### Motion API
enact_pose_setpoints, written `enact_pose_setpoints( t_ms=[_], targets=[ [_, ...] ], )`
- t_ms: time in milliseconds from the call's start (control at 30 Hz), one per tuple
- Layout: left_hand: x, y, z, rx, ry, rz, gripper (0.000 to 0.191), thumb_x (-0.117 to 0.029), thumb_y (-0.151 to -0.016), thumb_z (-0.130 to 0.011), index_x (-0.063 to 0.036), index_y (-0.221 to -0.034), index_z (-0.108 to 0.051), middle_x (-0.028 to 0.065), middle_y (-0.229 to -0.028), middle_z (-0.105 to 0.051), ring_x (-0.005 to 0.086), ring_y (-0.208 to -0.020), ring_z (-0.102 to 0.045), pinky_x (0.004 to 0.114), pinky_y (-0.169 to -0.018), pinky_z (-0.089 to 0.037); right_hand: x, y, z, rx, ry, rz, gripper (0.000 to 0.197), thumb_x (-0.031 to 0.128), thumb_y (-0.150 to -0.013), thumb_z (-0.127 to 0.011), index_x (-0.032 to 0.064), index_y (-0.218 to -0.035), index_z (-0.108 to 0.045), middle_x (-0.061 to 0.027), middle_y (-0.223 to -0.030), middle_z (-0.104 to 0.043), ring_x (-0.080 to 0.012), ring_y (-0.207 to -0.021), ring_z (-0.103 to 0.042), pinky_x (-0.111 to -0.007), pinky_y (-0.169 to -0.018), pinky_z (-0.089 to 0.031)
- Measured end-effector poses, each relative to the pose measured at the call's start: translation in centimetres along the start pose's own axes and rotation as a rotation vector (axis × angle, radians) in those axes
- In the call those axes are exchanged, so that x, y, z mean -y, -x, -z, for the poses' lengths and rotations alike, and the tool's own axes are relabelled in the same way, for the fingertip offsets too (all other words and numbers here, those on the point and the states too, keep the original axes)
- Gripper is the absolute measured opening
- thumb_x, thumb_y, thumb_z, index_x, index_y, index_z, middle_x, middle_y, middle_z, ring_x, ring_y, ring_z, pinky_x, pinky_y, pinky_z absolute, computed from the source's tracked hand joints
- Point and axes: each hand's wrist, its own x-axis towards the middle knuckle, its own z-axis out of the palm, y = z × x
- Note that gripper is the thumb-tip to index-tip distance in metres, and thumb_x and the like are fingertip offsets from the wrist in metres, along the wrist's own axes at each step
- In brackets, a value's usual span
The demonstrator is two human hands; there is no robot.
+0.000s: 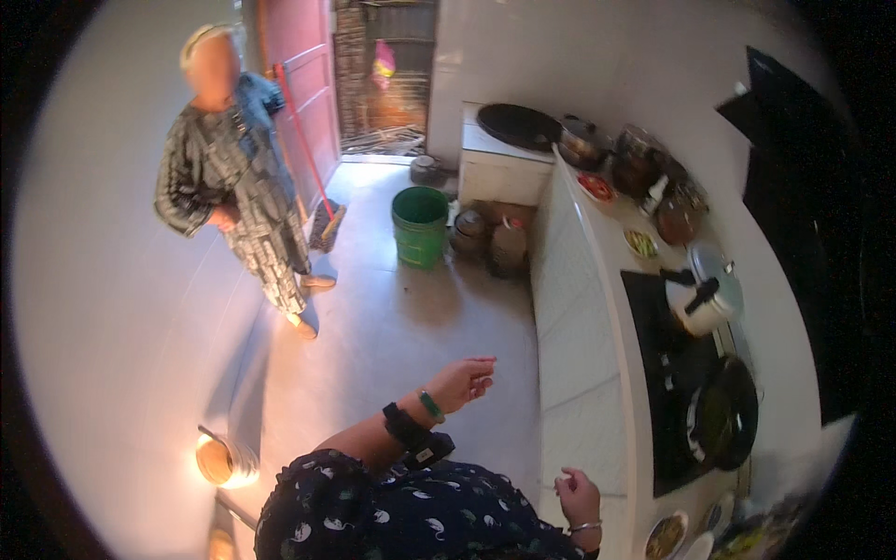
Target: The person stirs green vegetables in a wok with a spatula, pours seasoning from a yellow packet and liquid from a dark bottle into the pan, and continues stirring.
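My left hand (458,385) is raised in front of my body over the floor, its fingers loosely curled; a green bangle and a black strapped device are on that wrist and forearm. Low beside the counter front hangs my right hand (579,495), fingers bent, a silver bracelet at the wrist. Neither hand visibly holds anything. To the right, a black wok (721,413) sits on the black glass gas hob (640,301), with a silver pressure cooker (707,294) behind it.
A person (238,175) stands at the left by a pink door (301,84) and a red-handled broom (304,133). A green bucket (420,227) stands on the floor near lidded pots. The counter (616,322) bears a dish of cut greens (640,243), a red dish (596,187) and a large black pan (518,126).
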Motion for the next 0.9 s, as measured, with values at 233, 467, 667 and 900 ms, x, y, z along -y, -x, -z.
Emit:
enact_pose_setpoints(
  t_ms=[233,467,667,900],
  targets=[
    [-0.4,0.5,-0.8,-0.031,-0.048,0.034,0.008,-0.019,-0.089,-0.056,-0.0116,-0.091,-0.054,-0.0036,-0.071,-0.048,0.0089,-0.062,-0.046,0.022,-0.052,-0.037,1.3,2.1,0.6,-0.061,0.066,-0.056,0.032,0.027,-0.079,-0.061,0.0059,-0.103,-0.061,-0.0115,-0.074,-0.063,-0.0265,-0.07,-0.061,-0.036,-0.064,-0.048],
    [-0.2,-0.6,-1.7,0.092,-0.007,0.143,0.015,-0.024,-0.093,-0.05,-0.0103,-0.091,-0.054,-0.0033,-0.073,-0.049,0.0092,-0.063,-0.044,0.021,-0.054,-0.036,1.0,4.3,0.0,-0.107,0.017,-0.126,0.03,0.025,-0.08,-0.061,0.0056,-0.102,-0.06,-0.009,-0.075,-0.065,-0.0255,-0.069,-0.062,-0.036,-0.063,-0.049],
    [1.7,-3.2,-3.2,0.193,-0.031,0.272,0.018,-0.016,-0.093,-0.047,-0.0078,-0.108,-0.052,-0.0012,-0.078,-0.051,0.0097,-0.065,-0.046,0.019,-0.057,-0.039,-0.5,5.6,0.6,-0.159,0.025,-0.233,0.029,0.026,-0.081,-0.059,0.0057,-0.101,-0.06,-0.0085,-0.076,-0.065,-0.0245,-0.07,-0.062,-0.037,-0.063,-0.048],
    [4.4,-6.4,-5.2,0.186,-0.165,0.26,0.028,-0.005,-0.088,-0.051,-0.0086,-0.116,-0.051,0.0029,-0.085,-0.055,0.0107,-0.067,-0.048,0.019,-0.057,-0.041,-1.7,7.3,1.1,-0.184,0.009,-0.344,0.029,0.026,-0.081,-0.059,0.0062,-0.103,-0.06,-0.0087,-0.078,-0.065,-0.0255,-0.072,-0.062,-0.038,-0.065,-0.048]
  ],
)
